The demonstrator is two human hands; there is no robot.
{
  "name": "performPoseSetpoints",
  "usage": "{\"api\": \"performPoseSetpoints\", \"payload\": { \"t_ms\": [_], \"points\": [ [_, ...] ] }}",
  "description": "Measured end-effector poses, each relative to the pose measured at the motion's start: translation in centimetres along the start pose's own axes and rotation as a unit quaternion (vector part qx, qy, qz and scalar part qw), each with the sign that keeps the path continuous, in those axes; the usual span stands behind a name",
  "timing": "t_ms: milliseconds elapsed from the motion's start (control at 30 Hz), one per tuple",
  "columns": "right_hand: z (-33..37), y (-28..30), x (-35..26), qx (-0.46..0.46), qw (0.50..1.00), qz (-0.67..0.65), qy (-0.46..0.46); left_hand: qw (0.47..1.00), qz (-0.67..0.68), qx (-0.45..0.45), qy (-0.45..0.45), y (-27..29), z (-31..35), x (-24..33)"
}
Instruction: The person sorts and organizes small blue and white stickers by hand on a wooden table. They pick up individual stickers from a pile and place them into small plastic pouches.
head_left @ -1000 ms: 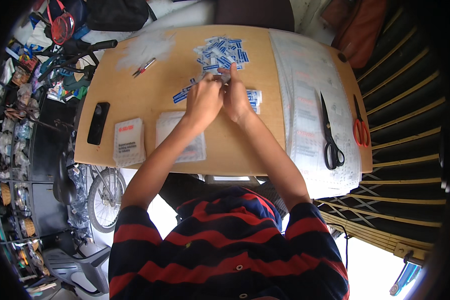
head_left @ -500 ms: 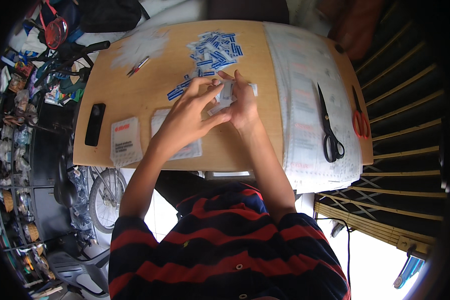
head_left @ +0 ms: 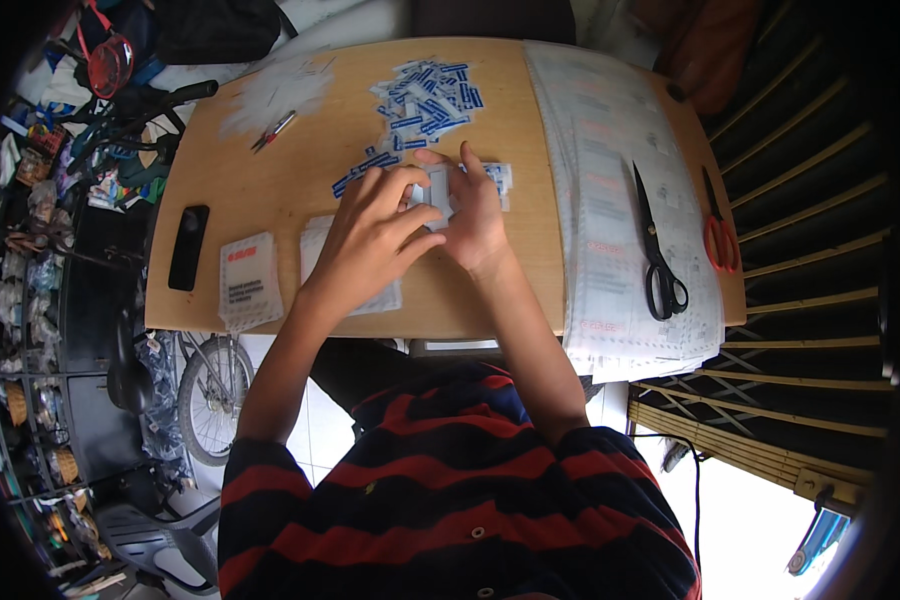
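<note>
Curling left hand (head_left: 368, 228) fingers narrower now on a pale packet (head_left: 438, 187) held in the right hand (head_left: 478, 220); probably still mid-handling.

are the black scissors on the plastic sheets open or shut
Shut: the black scissors have their blades lying together as one narrow point, with the handle loops side by side.

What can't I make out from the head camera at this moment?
All in the head view:
Pale piece: partly covered by the left hand; full outline unclear.
Sheet stack: middle hidden by the left forearm.
Blue-and-white slips beside the right hand: partly blocked by it.
Loose pile: print on single pieces too small to read.
</note>
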State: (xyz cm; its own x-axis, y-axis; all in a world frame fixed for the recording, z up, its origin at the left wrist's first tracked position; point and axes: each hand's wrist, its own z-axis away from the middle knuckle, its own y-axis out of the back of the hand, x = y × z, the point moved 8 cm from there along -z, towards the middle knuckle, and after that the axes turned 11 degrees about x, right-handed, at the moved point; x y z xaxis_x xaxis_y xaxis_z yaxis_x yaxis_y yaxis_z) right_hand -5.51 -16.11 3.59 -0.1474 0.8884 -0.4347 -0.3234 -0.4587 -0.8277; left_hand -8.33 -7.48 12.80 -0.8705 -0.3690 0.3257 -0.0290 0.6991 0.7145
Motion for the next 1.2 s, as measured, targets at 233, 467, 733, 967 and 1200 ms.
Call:
{"api": "performPoseSetpoints", "payload": {
  "t_ms": [233,467,733,967,1200],
  "points": [
    [-0.5,1.1,0.7,0.069,0.997,-0.015,-0.025,0.995,-0.032,0.031,-0.094,0.0,0.4,0.5],
    [-1.8,2.5,1.2,0.034,0.994,-0.075,-0.067,0.983,0.023,0.145,-0.108,1.7,0.6,1.4],
    [-2.0,2.8,1.4,0.037,0.996,-0.067,-0.048,0.956,-0.032,0.277,-0.096,4.3,0.6,2.2],
    [-0.8,3.5,0.7,0.050,0.999,-0.010,-0.019,0.997,-0.058,0.039,-0.025,-2.3,1.3,-1.0],
    [0.3,4.3,0.1,0.016,0.999,0.004,-0.030,0.997,-0.063,-0.009,-0.046,-3.4,1.5,-0.9]
  ]
}}
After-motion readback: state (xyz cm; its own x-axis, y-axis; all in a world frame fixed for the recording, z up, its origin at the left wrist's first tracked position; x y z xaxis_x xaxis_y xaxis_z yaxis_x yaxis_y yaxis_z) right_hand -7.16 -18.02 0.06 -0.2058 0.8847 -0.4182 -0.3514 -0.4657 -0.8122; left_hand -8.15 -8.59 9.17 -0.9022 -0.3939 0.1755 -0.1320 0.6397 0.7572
